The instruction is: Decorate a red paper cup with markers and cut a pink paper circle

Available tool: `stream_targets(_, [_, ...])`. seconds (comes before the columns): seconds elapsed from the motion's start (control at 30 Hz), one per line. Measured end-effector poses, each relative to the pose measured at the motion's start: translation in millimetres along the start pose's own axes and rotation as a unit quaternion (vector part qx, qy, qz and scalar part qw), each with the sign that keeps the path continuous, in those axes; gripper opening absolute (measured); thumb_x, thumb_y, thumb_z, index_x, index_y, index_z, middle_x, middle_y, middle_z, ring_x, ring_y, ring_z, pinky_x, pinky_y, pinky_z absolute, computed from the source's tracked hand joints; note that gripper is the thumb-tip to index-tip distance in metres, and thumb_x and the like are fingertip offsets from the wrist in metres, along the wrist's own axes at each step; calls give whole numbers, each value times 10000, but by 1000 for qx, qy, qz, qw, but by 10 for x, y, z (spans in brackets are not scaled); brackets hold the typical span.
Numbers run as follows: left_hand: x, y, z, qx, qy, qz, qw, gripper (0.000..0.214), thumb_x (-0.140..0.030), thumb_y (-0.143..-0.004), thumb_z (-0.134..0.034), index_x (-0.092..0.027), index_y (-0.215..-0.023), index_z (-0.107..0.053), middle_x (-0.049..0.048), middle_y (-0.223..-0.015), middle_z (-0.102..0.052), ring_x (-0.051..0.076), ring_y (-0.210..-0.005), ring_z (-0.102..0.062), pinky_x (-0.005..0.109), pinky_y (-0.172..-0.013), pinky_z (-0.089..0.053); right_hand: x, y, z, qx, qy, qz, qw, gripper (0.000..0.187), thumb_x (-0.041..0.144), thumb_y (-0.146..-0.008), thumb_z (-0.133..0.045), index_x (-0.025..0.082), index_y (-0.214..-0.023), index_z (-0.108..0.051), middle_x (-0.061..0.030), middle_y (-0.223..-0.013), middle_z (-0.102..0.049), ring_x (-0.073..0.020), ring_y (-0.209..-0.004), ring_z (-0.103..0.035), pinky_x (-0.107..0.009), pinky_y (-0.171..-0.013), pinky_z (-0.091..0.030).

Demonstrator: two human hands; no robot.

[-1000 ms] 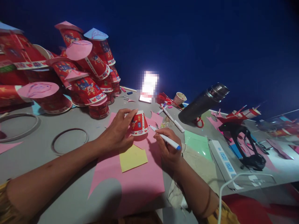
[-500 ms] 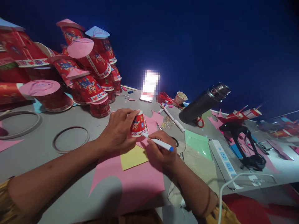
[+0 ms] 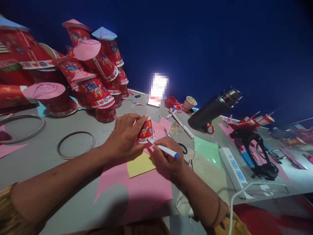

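My left hand [image 3: 127, 134] grips a small red paper cup [image 3: 147, 130] with printed figures and a white patterned border. Its thumb and fingers cover the left side, so I cannot tell if the cup is whole or cut. Between the closed fingers of my right hand [image 3: 168, 153] is a white marker [image 3: 166, 150] with a blue end. The marker's tip meets the cup's lower border. Underneath both hands lie a yellow paper square [image 3: 140, 165] and a larger pink sheet [image 3: 149, 192] with a curved cut-out.
Stacked red cups with paper cone tops [image 3: 94, 88] stand at the left, near grey rings [image 3: 75, 145]. Behind my hands is a bright phone [image 3: 157, 91]. To the right are a black flask [image 3: 215, 107], green paper [image 3: 207, 151], a power strip [image 3: 234, 171] and a black strap frame [image 3: 259, 153].
The cup has turned slightly in my left hand, and the marker's blue end has shifted a little left. The camera view has moved slightly.
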State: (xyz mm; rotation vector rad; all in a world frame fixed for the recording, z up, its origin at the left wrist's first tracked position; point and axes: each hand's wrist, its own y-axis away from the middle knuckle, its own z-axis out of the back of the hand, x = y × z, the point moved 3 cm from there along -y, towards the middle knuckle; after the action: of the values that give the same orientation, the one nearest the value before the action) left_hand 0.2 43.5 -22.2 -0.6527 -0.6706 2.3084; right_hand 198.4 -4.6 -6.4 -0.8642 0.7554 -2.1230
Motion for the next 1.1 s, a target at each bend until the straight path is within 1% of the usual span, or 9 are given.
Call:
stream_targets(0.07, [-3,3,-1,-1,2,0,1000,804,-447,-889,-703,-221,-1603,-412,195,-1374,-572,417,-1252,-554,548,-999,-435,6,0,9,0,-9,-5,1000,91,176,-1051,-601,215,-1047,-683,-54,-852,-780,-197,-766,-742,-336,-714,-605])
stream_targets(0.17, [-5,10,-7,-10,0,1,1000,804,-461,-902,-692,-232,-1613,-395,199,-1381,-564,417,-1255,-544,562,-1008,-431,18,0,56,-22,-30,-26,999,95,152,-1026,-627,217,-1065,-684,-48,-871,-782,-195,-781,-750,-327,-728,-612])
stream_targets(0.27, [-2,5,-13,8,2,16,1000,812,-493,-912,-701,-228,-1613,-388,208,-1377,-556,422,-1260,-537,576,-1019,-433,15,8,104,-50,-28,-48,997,133,144,-1025,-623,228,-1105,-688,-46,-907,-792,-197,-796,-762,-333,-747,-624])
stream_targets(0.4, [11,-10,-5,26,1,32,999,849,-468,-881,-731,-239,-1616,-374,203,-1384,-549,427,-1284,-534,586,-1041,-432,-21,36,91,-67,-7,-25,997,226,112,-1017,-624,237,-1197,-677,-62,-972,-807,-213,-852,-773,-359,-787,-632])
stream_targets(0.47, [16,-17,-1,29,5,34,999,848,-481,-882,-724,-220,-1610,-375,209,-1385,-555,426,-1272,-544,585,-1034,-437,-50,58,53,-60,2,-9,998,250,127,-1012,-643,242,-1234,-665,-69,-995,-803,-223,-875,-766,-375,-795,-630])
stream_targets(0.57, [9,-28,2,34,22,34,999,859,-540,-894,-705,-182,-1602,-375,224,-1393,-576,429,-1249,-562,586,-1021,-436,-76,86,-2,-29,16,3,999,260,186,-1005,-682,247,-1257,-659,-79,-1016,-786,-244,-909,-747,-390,-778,-621])
stream_targets(0.7, [-19,-40,15,35,32,27,998,881,-619,-890,-699,-189,-1590,-381,215,-1392,-612,430,-1260,-573,570,-1019,-427,-51,90,-12,-4,34,19,999,280,195,-980,-729,235,-1249,-661,-77,-1009,-765,-238,-890,-726,-358,-733,-602])
stream_targets(0.9, [-33,-33,17,38,22,16,999,852,-593,-908,-693,-173,-1576,-370,218,-1389,-635,425,-1267,-588,551,-1020,-426,-34,91,-15,29,63,28,997,255,214,-992,-711,250,-1242,-677,-67,-994,-763,-231,-870,-722,-339,-720,-579])
stream_targets(1.1, [-22,-33,-1,39,39,17,998,864,-595,-902,-706,-176,-1579,-371,216,-1409,-639,425,-1288,-582,552,-1043,-419,-61,91,-14,24,76,37,996,247,236,-995,-721,239,-1239,-685,-72,-984,-757,-234,-853,-713,-335,-697,-563])
